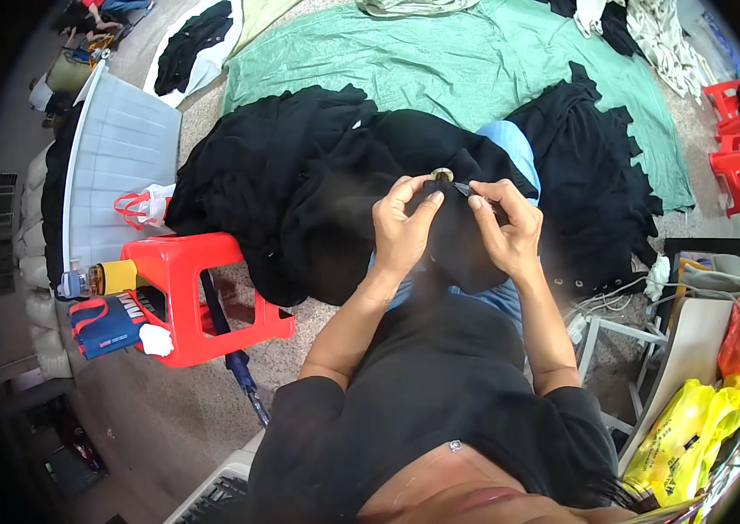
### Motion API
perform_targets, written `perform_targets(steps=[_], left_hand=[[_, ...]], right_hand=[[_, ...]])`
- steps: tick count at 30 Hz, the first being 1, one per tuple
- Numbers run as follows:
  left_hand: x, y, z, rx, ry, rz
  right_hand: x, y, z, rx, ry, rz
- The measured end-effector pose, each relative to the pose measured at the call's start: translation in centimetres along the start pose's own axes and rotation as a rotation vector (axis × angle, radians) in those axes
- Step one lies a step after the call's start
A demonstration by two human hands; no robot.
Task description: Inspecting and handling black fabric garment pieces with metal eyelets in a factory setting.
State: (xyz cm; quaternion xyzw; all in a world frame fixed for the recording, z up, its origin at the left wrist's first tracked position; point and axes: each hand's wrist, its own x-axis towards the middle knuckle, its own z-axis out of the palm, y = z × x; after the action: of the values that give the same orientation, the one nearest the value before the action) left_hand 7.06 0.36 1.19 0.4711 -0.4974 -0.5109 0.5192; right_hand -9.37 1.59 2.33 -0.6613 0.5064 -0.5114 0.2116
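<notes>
Black cloth [326, 175] lies heaped over my lap and on both sides of it. My left hand [403, 229] pinches a bit of this cloth between thumb and fingers, just beside a small round brass-coloured piece [442, 175] that looks like a button or eyelet. Close to it on the right, my right hand [510, 229] grips a small, thin pointed tool [464, 187], its tip at the pinched cloth. Whether the tool is snips or tweezers is too small to tell. More black cloth [584, 175], with a row of metal eyelets along its lower edge, spreads to the right.
To my left stands a red plastic stool [182, 262] with a bottle [99, 279] and a blue bag [108, 325] by it. Behind is a large grey-blue bin [125, 131]. A green sheet [318, 61] covers the floor ahead; yellow bag [684, 445] at lower right.
</notes>
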Motion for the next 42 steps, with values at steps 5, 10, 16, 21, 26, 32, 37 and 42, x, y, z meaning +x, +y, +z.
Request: perform_targets(steps=[5,10,16,21,26,32,37,42], left_hand=[[-0.4,-0.3,0.0,0.14,-0.01,0.128],[-0.2,-0.4,0.1,0.118,-0.001,0.095],[0.1,-0.4,0.2,0.134,-0.017,0.095],[0.1,-0.2,0.3,0.172,-0.028,0.093],[0.1,0.3,0.4,0.315,-0.014,0.19],[0.2,-0.6,0.2,0.21,-0.014,0.107],[0.4,-0.3,0.2,0.152,-0.036,0.063],[0.6,-0.7,0.1,0.029,-0.038,0.002]], right_hand=[[0.1,0.1,-0.4,-0.062,-0.003,-0.094],[0.5,0.7,-0.5,-0.073,-0.033,-0.134],[0.9,0.6,-0.7,-0.053,-0.08,-0.116],[0.8,0.8,-0.5,-0.052,-0.077,-0.115],[1.0,0.5,-0.7,-0.113,-0.093,-0.121],[-0.2,1.4,0.3,0.64,0.041,0.391],[0.6,2.6,0.8,0.676,0.058,0.455],[0.4,2.1,1.1,0.639,0.037,0.387]])
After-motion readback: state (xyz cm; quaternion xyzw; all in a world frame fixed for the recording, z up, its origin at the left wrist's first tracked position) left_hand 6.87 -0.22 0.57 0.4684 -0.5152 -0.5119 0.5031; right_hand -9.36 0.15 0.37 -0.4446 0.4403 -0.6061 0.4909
